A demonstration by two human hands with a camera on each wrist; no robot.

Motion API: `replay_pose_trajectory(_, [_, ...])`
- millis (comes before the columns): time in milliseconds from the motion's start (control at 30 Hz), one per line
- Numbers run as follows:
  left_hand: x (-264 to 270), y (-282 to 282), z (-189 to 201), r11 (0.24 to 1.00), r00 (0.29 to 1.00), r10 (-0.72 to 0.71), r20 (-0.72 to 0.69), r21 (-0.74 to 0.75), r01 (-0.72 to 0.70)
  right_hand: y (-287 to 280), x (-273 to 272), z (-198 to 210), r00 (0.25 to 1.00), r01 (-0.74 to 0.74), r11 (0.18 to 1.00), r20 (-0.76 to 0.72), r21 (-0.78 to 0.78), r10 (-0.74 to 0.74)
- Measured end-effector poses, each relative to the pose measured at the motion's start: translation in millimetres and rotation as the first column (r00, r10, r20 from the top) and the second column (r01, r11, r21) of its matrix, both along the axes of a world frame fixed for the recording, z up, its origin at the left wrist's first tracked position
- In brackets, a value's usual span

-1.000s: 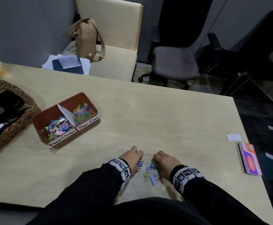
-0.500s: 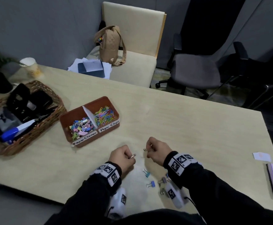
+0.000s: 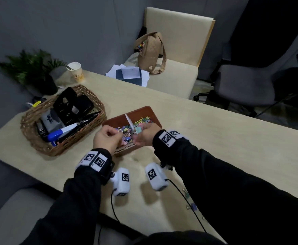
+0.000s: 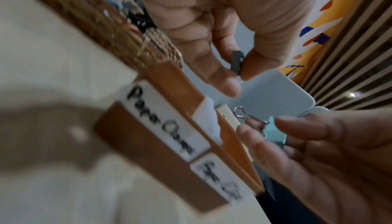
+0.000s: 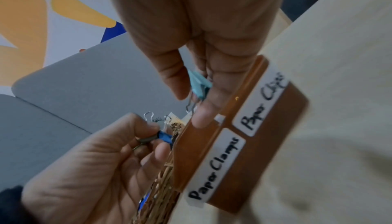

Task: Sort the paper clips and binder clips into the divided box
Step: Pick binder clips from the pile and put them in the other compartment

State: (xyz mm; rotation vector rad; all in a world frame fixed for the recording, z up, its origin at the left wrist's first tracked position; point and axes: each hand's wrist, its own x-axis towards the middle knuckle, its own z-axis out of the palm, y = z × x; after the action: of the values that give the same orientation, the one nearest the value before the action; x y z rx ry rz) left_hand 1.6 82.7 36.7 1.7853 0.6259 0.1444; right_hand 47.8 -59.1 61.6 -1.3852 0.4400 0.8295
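The brown divided box (image 3: 146, 110) holds binder clips in its left half and coloured paper clips in its right half. Both hands hover over its near left part. My left hand (image 3: 117, 136) pinches a dark blue binder clip (image 5: 163, 137) between thumb and finger; the left wrist view shows that clip (image 4: 237, 60) too. My right hand (image 3: 137, 137) pinches a teal binder clip (image 5: 199, 85), which also shows in the left wrist view (image 4: 273, 134). The box's front wall (image 5: 275, 143) carries handwritten labels. A few loose binder clips (image 3: 192, 206) lie on the table by my right sleeve.
A wicker basket (image 3: 38, 138) of office tools stands just left of the box. Behind it are a paper cup (image 3: 76, 72) and a plant (image 3: 29, 68). A beige chair (image 3: 178, 50) with a bag and papers stands past the far table edge.
Both hands lifted from the loose clips near the table's front edge and moved forward and left over the box, each carrying a binder clip. The head view swung left.
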Motion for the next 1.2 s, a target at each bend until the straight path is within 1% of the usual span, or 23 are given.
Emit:
replay_pose_trajectory(67, [5.7, 12.3, -2.1, 1.000, 1.000, -0.002, -0.019, 0.030, 0.003, 11.2, 0.0, 4.1, 0.999, -0.032, 0.999, 0.042, -0.037, 0.033])
replay_pose_trajectory(100, [6.3, 15.3, -2.6, 0.999, 0.999, -0.016, -0.032, 0.048, 0.017, 13.0, -1.1, 6.1, 0.999, -0.029, 0.999, 0.041, -0.026, 0.030])
replay_pose_trajectory(167, [3.8, 16.3, -5.6, 0.994, 0.998, -0.049, -0.029, 0.101, 0.052, 8.0, -3.1, 7.3, 0.993, -0.031, 0.998, 0.113, -0.054, 0.037])
replay_pose_trajectory(233, [-2.8, 9.1, -9.1, 0.982, 0.995, -0.102, -0.014, 0.157, 0.103, -9.5, -6.5, 5.4, 0.960, -0.101, 0.979, 0.241, -0.179, 0.143])
replay_pose_trajectory(267, [-7.1, 2.8, -12.6, 0.973, 0.989, -0.146, -0.018, 0.178, 0.147, -22.6, -10.1, 2.9, 0.934, -0.133, 0.960, 0.292, -0.247, 0.204])
replay_pose_trajectory(333, [-17.0, -16.3, -20.1, 0.940, 0.960, -0.275, -0.055, 0.192, 0.281, -53.7, -22.8, -2.8, 0.901, -0.159, 0.924, 0.331, -0.348, 0.280])
replay_pose_trajectory(400, [-26.5, -40.5, -29.3, 0.875, 0.895, -0.432, -0.111, 0.190, 0.446, -89.8, -39.6, -10.5, 0.891, -0.165, 0.881, 0.316, -0.444, 0.326])
replay_pose_trajectory(467, [-35.7, -67.8, -34.6, 0.768, 0.794, -0.575, -0.197, 0.206, 0.607, -126.8, -57.9, -21.0, 0.889, -0.169, 0.827, 0.278, -0.536, 0.363])
replay_pose_trajectory(533, [-43.5, -94.4, -39.5, 0.626, 0.675, -0.685, -0.276, 0.251, 0.738, -160.4, -76.7, -32.0, 0.901, -0.150, 0.786, 0.244, -0.600, 0.358])
replay_pose_trajectory(600, [-48.7, -118.1, -43.8, 0.485, 0.558, -0.765, -0.321, 0.283, 0.828, -188.6, -95.6, -41.2, 0.912, -0.140, 0.737, 0.204, -0.662, 0.357])
replay_pose_trajectory(667, [-53.0, -138.8, -49.4, 0.331, 0.437, -0.816, -0.378, 0.315, 0.890, -212.2, -114.0, -48.0, 0.892, -0.201, 0.645, 0.135, -0.737, 0.432])
replay_pose_trajectory(700, [-55.4, -148.0, -52.0, 0.254, 0.378, -0.826, -0.418, 0.323, 0.912, -222.7, -123.1, -50.9, 0.879, -0.236, 0.600, 0.096, -0.765, 0.468])
replay_pose_trajectory(767, [-60.9, -163.7, -57.1, 0.125, 0.287, -0.825, -0.486, 0.340, 0.932, -239.0, -140.4, -54.6, 0.850, -0.298, 0.533, 0.034, -0.792, 0.525])
replay_pose_trajectory(833, [-67.9, -176.0, -63.5, 0.005, 0.205, -0.811, -0.549, 0.344, 0.939, -249.2, -155.9, -56.5, 0.791, -0.368, 0.443, -0.026, -0.818, 0.611])
replay_pose_trajectory(900, [-74.7, -185.4, -70.3, -0.096, 0.135, -0.785, -0.605, 0.334, 0.938, -255.9, -167.9, -61.0, 0.726, -0.417, 0.350, -0.076, -0.839, 0.684])
replay_pose_trajectory(933, [-77.3, -188.8, -72.7, -0.131, 0.118, -0.771, -0.626, 0.337, 0.932, -258.5, -172.5, -63.7, 0.709, -0.434, 0.328, -0.094, -0.839, 0.699])
replay_pose_trajectory(1000, [-80.0, -193.7, -76.4, -0.153, 0.116, -0.754, -0.647, 0.345, 0.926, -261.2, -179.5, -69.7, 0.696, -0.466, 0.315, -0.123, -0.827, 0.707])
replay_pose_trajectory(1100, [-80.8, -199.8, -79.5, -0.121, 0.148, -0.752, -0.643, 0.354, 0.927, -261.0, -187.7, -81.0, 0.661, -0.488, 0.277, -0.143, -0.827, 0.737])
replay_pose_trajectory(1167, [-80.5, -203.1, -81.2, -0.107, 0.172, -0.751, -0.637, 0.374, 0.921, -259.6, -190.5, -89.2, 0.635, -0.460, 0.248, -0.121, -0.853, 0.763])
replay_pose_trajectory(1200, [-79.7, -204.4, -82.7, -0.105, 0.176, -0.750, -0.637, 0.377, 0.920, -258.9, -190.5, -93.3, 0.633, -0.436, 0.247, -0.099, -0.865, 0.768])
